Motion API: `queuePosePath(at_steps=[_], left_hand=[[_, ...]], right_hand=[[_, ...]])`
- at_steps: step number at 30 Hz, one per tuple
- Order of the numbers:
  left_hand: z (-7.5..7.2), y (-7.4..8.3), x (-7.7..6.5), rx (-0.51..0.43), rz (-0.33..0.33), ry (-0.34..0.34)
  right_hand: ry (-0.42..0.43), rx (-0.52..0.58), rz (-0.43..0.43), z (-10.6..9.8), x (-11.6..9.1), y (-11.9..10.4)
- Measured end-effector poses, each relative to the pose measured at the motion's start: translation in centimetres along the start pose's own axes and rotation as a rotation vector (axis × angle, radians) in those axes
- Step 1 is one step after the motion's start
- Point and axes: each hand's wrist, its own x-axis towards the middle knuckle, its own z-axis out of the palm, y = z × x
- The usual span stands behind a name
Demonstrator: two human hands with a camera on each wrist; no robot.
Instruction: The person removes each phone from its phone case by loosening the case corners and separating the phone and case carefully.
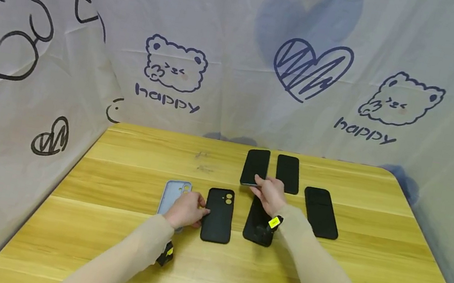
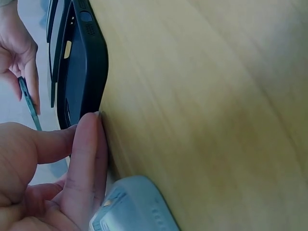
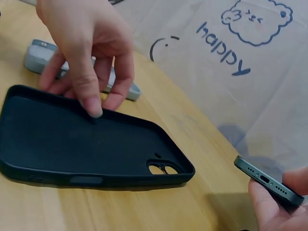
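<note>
A black phone case lies with its hollow side up, and the thumb and fingers of my left hand pinch its left rim. In the right wrist view, the thumb of the left hand reaches over the wall of the case, whose camera cutouts show at the far end. My right hand grips a dark phone by its lower end, thumb on the screen side. Its green edge with the charging port faces the right wrist camera. Left of the black case, partly behind my left hand, lies a light blue phone case.
Beneath my right wrist lies a black phone-shaped item. Two more black slabs, one at the back and one farther right, rest on the wooden table. A printed white curtain hangs behind.
</note>
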Motion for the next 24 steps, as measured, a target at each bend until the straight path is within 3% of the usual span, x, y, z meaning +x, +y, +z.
queuePosePath(at_steps=[10, 24], left_hand=[[0.0, -0.1, 0.0, -0.031, -0.025, -0.02], [-0.1, -0.4, 0.5, -0.016, -0.021, -0.019]], right_hand=[[0.024, -0.057, 0.008, 1.0, 1.2, 0.2], [0.035, 0.029, 0.03, 1.6, 3.4, 1.0]])
